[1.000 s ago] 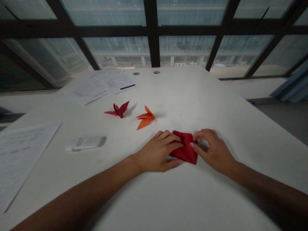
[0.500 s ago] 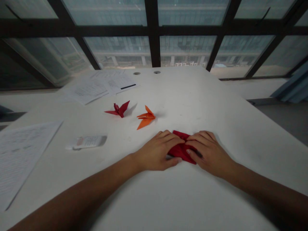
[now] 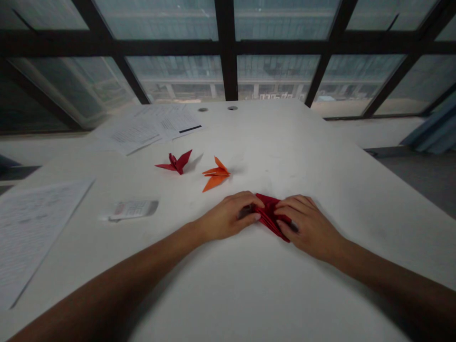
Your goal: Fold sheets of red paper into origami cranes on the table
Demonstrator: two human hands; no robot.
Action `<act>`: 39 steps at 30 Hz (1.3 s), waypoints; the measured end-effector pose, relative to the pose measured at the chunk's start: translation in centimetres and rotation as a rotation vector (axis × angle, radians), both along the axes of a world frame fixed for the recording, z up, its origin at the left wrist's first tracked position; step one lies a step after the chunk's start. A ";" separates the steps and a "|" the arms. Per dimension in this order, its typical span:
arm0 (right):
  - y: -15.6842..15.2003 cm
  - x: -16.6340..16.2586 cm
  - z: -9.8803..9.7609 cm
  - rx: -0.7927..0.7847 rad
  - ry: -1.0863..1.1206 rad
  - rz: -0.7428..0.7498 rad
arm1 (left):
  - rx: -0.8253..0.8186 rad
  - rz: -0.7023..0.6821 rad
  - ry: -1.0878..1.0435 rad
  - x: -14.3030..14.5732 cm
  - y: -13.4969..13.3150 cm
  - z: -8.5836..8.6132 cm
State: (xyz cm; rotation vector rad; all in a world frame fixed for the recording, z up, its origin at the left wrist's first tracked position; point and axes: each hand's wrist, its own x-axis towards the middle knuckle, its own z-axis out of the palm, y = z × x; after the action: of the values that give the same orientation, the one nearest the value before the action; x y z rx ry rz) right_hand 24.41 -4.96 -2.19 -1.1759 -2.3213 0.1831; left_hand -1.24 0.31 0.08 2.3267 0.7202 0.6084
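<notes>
Red folded paper (image 3: 270, 219) sits btwn grips on white tabletop (image 3: 249, 294). L grip (image 3: 230, 216) pinches its L edge; R grip (image 3: 311, 228) lies on its R side, can't tell if pinching. Orange paper bird (image 3: 218, 175) just beyond L grip.

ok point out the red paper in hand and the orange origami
Red paper (image 3: 270, 214): head view, on its uncovered middle.
Orange origami (image 3: 221, 174): head view, on its body, between the wings.
</notes>
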 end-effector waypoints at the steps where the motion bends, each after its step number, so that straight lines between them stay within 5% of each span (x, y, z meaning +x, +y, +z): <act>1: -0.1 0.0 0.1 0.006 0.006 0.020 | 0.002 0.013 0.004 0.0 0.0 -0.1; 7: -0.5 0.0 0.8 0.003 -0.001 0.136 | 0.037 0.029 0.052 0.2 0.1 -0.8; 28: -0.6 -0.5 0.5 -0.017 -0.020 0.090 | -0.072 0.047 -0.046 0.5 0.1 -0.6; 39: -0.7 -0.2 0.4 0.028 -0.043 0.224 | 0.222 0.134 0.132 1.1 -0.7 -1.0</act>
State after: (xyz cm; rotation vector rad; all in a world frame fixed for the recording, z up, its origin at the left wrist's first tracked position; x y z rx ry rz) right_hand 24.16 -5.67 -1.79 -0.9133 -2.4827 0.2060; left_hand -0.17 -0.43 -0.87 2.5565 0.9160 0.6254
